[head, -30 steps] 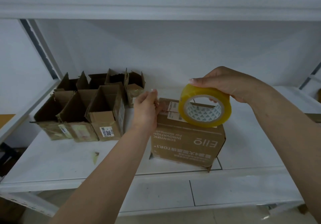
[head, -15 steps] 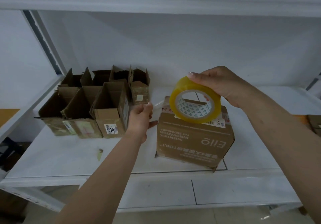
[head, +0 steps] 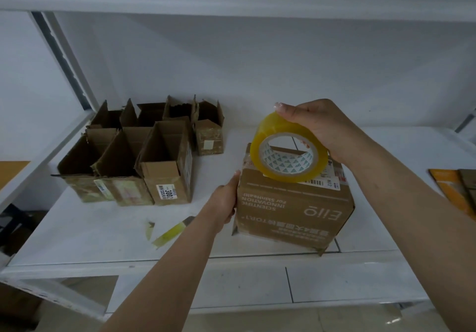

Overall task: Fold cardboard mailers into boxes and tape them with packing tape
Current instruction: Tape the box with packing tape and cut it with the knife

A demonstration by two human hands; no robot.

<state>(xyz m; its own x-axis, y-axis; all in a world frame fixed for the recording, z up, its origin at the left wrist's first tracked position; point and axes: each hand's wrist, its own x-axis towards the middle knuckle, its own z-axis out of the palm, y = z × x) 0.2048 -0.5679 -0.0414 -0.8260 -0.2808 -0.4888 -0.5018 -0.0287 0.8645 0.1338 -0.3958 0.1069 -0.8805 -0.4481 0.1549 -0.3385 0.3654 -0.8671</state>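
A closed brown cardboard box (head: 293, 210) printed with white lettering stands on the white shelf (head: 108, 241), near its front edge. My right hand (head: 316, 128) grips a yellow roll of packing tape (head: 286, 156) and holds it upright on the box's top. My left hand (head: 226, 200) presses against the box's left side, thumb up at the top left corner. I cannot make out a drawn tape strip between roll and left hand.
Several open-topped cardboard boxes (head: 136, 161) stand in rows at the shelf's back left. Scraps of yellowish tape (head: 167, 233) lie on the shelf left of my forearm. Flat orange and brown items (head: 458, 192) lie at the right edge. An upper shelf hangs overhead.
My left hand has come down from the box's top left corner to its left side. The tape roll stayed on the box top, shifting slightly left.
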